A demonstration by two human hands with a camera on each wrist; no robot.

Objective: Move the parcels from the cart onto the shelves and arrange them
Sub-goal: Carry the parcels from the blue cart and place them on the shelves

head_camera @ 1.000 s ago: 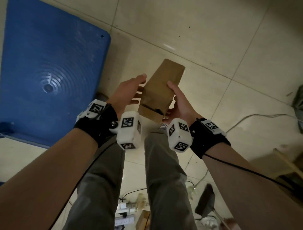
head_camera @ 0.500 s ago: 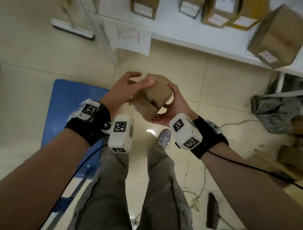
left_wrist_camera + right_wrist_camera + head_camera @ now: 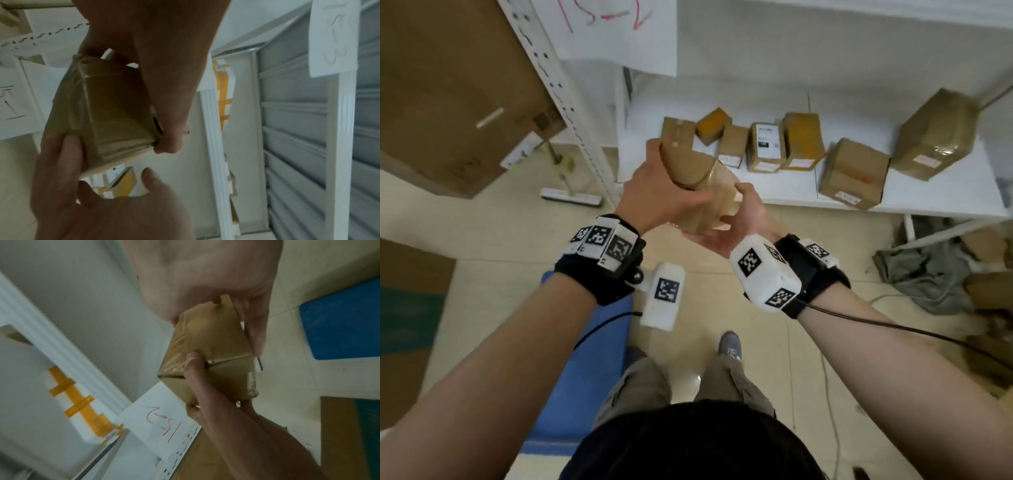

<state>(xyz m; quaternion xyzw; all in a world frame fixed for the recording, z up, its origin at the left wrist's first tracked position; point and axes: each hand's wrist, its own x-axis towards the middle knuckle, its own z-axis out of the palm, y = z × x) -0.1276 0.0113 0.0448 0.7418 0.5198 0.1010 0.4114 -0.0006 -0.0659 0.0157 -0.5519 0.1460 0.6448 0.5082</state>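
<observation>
I hold a brown, tape-wrapped parcel (image 3: 698, 171) in both hands, tilted, just in front of the white shelf (image 3: 791, 192). My left hand (image 3: 664, 195) grips its top and left side, with the thumb laid across the near face. From below, my right hand (image 3: 736, 219) cups it, thumb up on its right side. The left wrist view shows the parcel (image 3: 102, 110) pinched from above, with the other hand's fingers (image 3: 61, 149) under it. In the right wrist view the parcel (image 3: 207, 340) sits between thumb and fingers. Part of the blue cart (image 3: 585, 359) lies below my left arm.
Several brown parcels (image 3: 767, 147) stand in a row on the shelf, with two bigger ones (image 3: 856, 174) to the right. A large cardboard box (image 3: 448, 96) leans at the left beside the shelf upright (image 3: 571, 113). A floor wiper (image 3: 570, 198), grey cloth (image 3: 928, 274) and cables lie on the floor.
My view swung up from the floor and the blue cart to the shelf. Both hands carried the parcel up and forward and turned it; the left hand shifted onto its top.
</observation>
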